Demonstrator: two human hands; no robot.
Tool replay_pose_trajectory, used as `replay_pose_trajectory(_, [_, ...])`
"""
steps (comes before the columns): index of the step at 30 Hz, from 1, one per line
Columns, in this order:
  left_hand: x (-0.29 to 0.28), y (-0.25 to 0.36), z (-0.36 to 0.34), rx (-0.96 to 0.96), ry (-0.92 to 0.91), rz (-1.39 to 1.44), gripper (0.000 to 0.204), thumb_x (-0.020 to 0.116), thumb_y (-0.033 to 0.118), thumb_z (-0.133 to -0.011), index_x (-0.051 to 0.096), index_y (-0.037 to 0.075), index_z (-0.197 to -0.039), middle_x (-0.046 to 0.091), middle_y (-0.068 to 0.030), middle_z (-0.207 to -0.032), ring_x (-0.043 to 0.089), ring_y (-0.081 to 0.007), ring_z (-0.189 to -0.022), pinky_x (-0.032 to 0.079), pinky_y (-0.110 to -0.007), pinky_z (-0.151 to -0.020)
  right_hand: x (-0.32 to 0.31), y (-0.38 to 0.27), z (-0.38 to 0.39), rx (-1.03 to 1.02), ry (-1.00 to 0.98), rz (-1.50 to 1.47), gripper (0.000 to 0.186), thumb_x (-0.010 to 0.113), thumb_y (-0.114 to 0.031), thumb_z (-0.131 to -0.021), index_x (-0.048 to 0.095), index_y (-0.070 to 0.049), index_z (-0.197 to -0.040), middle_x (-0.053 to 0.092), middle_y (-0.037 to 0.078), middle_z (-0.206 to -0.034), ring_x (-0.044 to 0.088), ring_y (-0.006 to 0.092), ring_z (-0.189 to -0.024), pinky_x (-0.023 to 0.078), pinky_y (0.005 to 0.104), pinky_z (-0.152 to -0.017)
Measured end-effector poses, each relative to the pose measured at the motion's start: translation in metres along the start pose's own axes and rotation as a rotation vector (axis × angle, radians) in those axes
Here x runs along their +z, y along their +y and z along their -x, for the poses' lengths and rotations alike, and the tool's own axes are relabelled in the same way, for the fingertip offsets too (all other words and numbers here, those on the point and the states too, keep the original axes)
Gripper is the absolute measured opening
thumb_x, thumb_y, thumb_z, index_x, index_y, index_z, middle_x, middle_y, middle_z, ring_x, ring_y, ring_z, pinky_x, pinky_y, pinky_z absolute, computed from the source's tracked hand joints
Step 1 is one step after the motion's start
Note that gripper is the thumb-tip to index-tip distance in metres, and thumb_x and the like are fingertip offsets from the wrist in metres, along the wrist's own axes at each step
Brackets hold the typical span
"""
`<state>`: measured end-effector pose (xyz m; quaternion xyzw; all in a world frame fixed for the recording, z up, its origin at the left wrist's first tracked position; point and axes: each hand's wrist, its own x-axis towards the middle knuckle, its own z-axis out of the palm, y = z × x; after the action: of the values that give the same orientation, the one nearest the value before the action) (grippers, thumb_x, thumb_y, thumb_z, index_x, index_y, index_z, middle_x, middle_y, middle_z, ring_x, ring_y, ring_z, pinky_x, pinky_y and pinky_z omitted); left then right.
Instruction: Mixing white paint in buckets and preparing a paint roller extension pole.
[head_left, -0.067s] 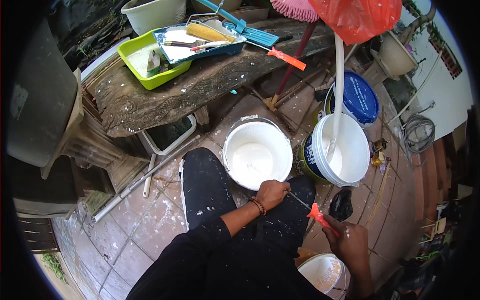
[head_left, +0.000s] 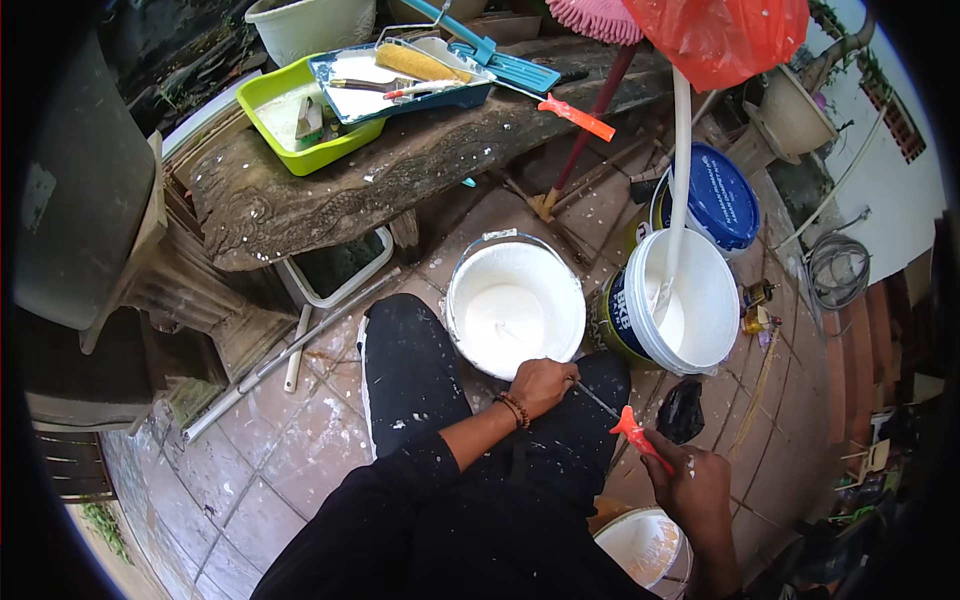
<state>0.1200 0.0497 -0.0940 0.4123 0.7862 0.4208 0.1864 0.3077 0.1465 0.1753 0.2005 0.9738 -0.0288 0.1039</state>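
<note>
My right hand [head_left: 690, 470] is closed round the red handle [head_left: 640, 436] of a paint tool with a thin metal shaft. My left hand [head_left: 542, 385], with a beaded bracelet at the wrist, pinches the far end of that metal shaft [head_left: 595, 398] over my paint-spotted dark trousers. Just beyond it, a white bucket [head_left: 470, 320] holds white paint. To its right stands an open tall pail [head_left: 710, 310] with a long white pole [head_left: 678, 180] in it. Behind that is a pail with a dark blue lid [head_left: 718, 185]. A partly hidden pail [head_left: 645, 525] sits by my right forearm.
A weathered plank bench [head_left: 250, 220] carries a green tray [head_left: 310, 160], a blue tray with roller and brushes [head_left: 350, 105], and tools. A pink mop [head_left: 590, 20] and red bag [head_left: 720, 30] are behind. Pipes [head_left: 240, 390], a black plastic bag [head_left: 680, 410] and coiled hose [head_left: 835, 265] lie around.
</note>
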Motion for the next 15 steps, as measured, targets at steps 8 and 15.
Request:
replay_pose_trajectory(8, [-0.089, 0.104, -0.007, 0.056, 0.141, 0.75, 0.031, 0.068, 0.019, -0.103, 0.062, 0.004, -0.13, 0.076, -0.0079, -0.11, 0.075, -0.0194, -0.099, 0.059, -0.037, -0.088, 0.009, 0.015, 0.005, 0.098, 0.022, -0.162, 0.029, 0.076, -0.026, -0.094, 0.079, -0.016, -0.121, 0.074, 0.02, -0.08, 0.071, 0.0415, -0.071, 0.056, 0.0472, -0.067])
replay_pose_trajectory(15, [-0.176, 0.278, 0.037, 0.742, -0.705, 2.021, 0.036, 0.061, 0.019, -0.101, 0.052, 0.002, -0.131, 0.065, -0.0077, -0.111, 0.063, -0.012, -0.099, 0.052, -0.027, -0.086, 0.012, 0.013, 0.001, 0.099, -0.01, -0.162, 0.03, 0.076, -0.022, -0.095, 0.078, -0.014, -0.124, 0.075, 0.022, -0.088, 0.073, 0.0419, -0.08, 0.057, 0.0475, -0.073])
